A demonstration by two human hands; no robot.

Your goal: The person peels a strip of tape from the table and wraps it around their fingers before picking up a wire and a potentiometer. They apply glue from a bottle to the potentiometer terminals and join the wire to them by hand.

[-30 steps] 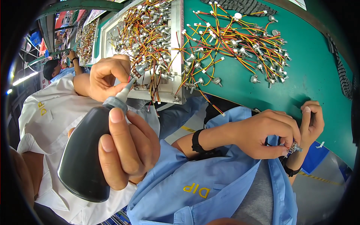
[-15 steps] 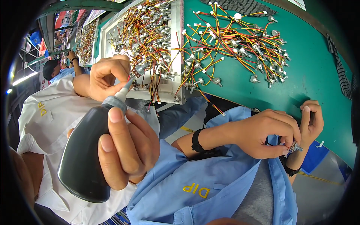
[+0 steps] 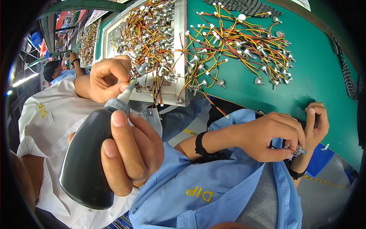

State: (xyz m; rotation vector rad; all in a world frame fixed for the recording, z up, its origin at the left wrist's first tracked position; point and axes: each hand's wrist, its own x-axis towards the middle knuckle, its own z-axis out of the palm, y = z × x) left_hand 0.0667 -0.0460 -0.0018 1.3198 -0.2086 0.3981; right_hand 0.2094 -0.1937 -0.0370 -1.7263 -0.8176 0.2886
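My left hand (image 3: 272, 135) reaches across from the left, thumb and fingers pinched on a small metal potentiometer (image 3: 300, 150) with its shaft pointing right. Just beyond it is my right hand (image 3: 318, 124), raised by the table edge, with thumb and finger curled together at the top; whatever they grip is hidden. Both my wrists wear black bands. To my left, a person in a white coat pinches another wired potentiometer (image 3: 140, 71) in one hand (image 3: 108, 78). That person's other hand (image 3: 133, 152) holds a dark squeeze bottle (image 3: 85, 164), its tapered nozzle at the potentiometer's terminals.
Many potentiometers with red, yellow and black wires (image 3: 248, 47) lie heaped on the green table (image 3: 305, 57). A white tray (image 3: 179, 82) holds more of them. Striped grey cloth (image 3: 251, 7) lies at the back. Another person (image 3: 57, 70) sits farther left.
The neighbour's squeeze bottle and the hand on it have shifted very slightly down and right. The neighbour's potentiometer has turned a little. My own hands look unmoved.
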